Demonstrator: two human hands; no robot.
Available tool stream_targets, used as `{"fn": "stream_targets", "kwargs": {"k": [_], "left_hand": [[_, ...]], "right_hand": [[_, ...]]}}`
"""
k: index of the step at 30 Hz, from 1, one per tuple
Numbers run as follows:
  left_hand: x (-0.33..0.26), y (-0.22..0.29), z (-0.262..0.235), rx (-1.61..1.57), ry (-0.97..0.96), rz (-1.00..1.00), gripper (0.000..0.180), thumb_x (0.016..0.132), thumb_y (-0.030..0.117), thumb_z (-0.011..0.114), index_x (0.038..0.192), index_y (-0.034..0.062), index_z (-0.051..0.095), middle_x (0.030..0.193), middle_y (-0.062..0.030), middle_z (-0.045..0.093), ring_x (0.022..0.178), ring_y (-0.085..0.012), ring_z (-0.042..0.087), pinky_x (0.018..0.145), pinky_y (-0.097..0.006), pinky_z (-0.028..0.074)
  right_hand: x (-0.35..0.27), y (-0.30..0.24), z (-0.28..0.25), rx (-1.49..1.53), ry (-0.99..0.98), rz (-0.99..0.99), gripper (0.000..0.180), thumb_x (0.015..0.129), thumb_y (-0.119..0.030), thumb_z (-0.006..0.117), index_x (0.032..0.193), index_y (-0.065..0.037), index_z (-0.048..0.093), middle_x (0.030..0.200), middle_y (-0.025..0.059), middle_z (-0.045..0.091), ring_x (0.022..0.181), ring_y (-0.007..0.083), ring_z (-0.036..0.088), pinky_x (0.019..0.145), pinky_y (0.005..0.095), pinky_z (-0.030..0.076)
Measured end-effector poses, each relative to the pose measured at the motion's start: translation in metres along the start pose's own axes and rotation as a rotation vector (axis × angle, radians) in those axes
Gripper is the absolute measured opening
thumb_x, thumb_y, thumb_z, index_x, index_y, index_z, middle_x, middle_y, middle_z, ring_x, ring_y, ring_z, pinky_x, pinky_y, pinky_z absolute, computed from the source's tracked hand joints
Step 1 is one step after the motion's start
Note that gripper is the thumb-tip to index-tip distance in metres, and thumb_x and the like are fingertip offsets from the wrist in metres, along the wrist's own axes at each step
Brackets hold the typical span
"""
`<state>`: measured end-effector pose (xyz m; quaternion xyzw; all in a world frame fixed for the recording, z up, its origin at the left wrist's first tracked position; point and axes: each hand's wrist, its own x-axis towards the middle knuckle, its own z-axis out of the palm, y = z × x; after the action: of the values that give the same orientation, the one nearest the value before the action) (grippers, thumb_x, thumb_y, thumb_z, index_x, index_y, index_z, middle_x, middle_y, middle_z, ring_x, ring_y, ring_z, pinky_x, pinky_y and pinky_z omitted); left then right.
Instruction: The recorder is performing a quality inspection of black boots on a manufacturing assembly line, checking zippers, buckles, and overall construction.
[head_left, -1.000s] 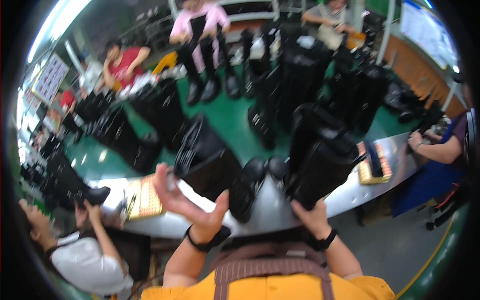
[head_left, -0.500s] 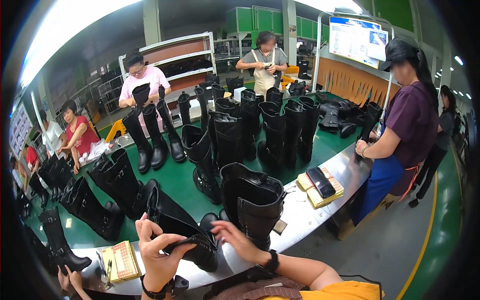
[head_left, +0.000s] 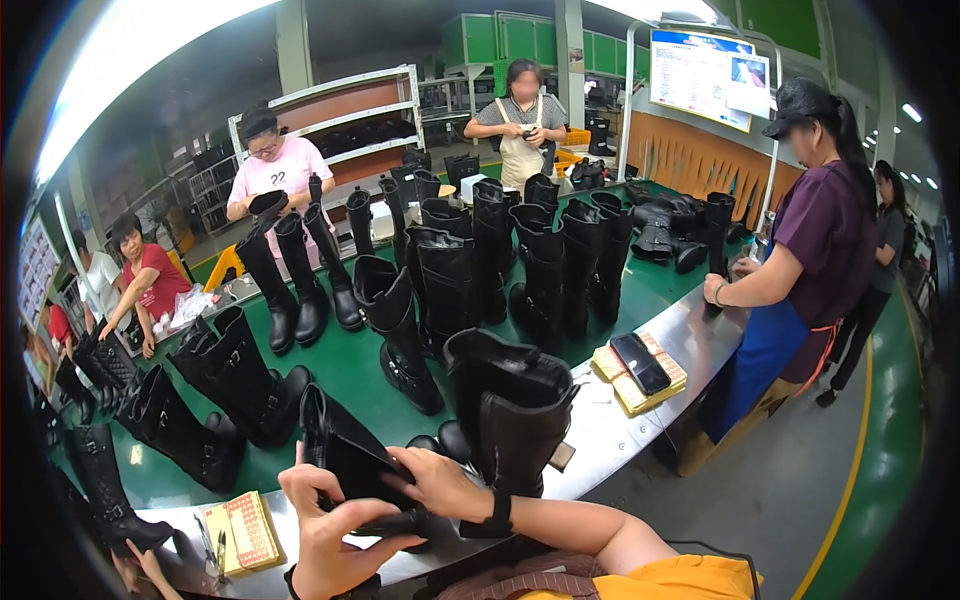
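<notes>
A tall black boot (head_left: 342, 442) leans toward me at the near edge of the table, its open shaft facing up. My left hand (head_left: 330, 525) grips the near edge of that shaft, with the thumb stretched along it. On the same shaft's right side lies my right hand (head_left: 445, 485), its fingers curled over the rim and partly hidden. Just right of it another black boot (head_left: 520, 435) stands upright with its top open. Further left, black boots with buckles (head_left: 240, 385) tilt on the green tabletop (head_left: 165, 465).
Yellow paper pads (head_left: 242, 535) lie at the near left beside slim tools. A phone (head_left: 640, 362) rests on another yellow stack at right. Many boots (head_left: 540, 270) crowd the table's middle. A co-worker in purple (head_left: 830, 215) stands at right; others work around the far side.
My right hand has moved left from beside the boot onto its shaft. My left hand has shifted slightly right and down. At far left a co-worker's arm has reached toward the boots.
</notes>
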<state>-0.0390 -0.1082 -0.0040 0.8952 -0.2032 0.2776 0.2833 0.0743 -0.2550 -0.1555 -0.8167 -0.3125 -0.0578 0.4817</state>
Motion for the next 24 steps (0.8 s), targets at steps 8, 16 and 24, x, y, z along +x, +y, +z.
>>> {"fn": "stream_targets", "kwargs": {"k": [8,16,24], "left_hand": [[-0.007,-0.03,0.037,0.357,0.476,0.011,0.054,0.068,-0.008,0.075,0.111,0.0027,0.045,0.151,-0.0254,0.027,0.136,-0.043,0.038,0.11,-0.051,0.03],[-0.071,-0.079,0.127,-0.09,0.598,-0.511,0.064,0.074,0.004,0.079,0.131,-0.0042,0.049,0.131,-0.0248,0.054,0.107,-0.0298,0.063,0.096,-0.04,0.046],[-0.115,-0.089,0.148,-0.245,0.529,-0.707,0.038,0.078,0.015,0.082,0.105,-0.0057,0.066,0.097,-0.015,0.071,0.091,-0.0234,0.067,0.084,-0.034,0.05]], "right_hand": [[-0.017,-0.002,0.006,0.229,0.136,0.05,0.03,0.099,-0.016,0.054,0.124,0.0,0.056,0.098,0.0224,0.061,0.096,0.0401,0.06,0.082,0.0417,0.047],[-0.029,0.005,0.015,0.155,0.199,-0.065,0.035,0.094,-0.012,0.062,0.126,0.001,0.055,0.109,0.0206,0.061,0.105,0.0384,0.058,0.089,0.042,0.047],[-0.078,0.04,0.03,0.099,-0.086,0.364,0.036,0.082,-0.021,0.077,0.109,-0.001,0.063,0.091,0.0103,0.067,0.075,0.0176,0.065,0.068,0.0311,0.053]]}}
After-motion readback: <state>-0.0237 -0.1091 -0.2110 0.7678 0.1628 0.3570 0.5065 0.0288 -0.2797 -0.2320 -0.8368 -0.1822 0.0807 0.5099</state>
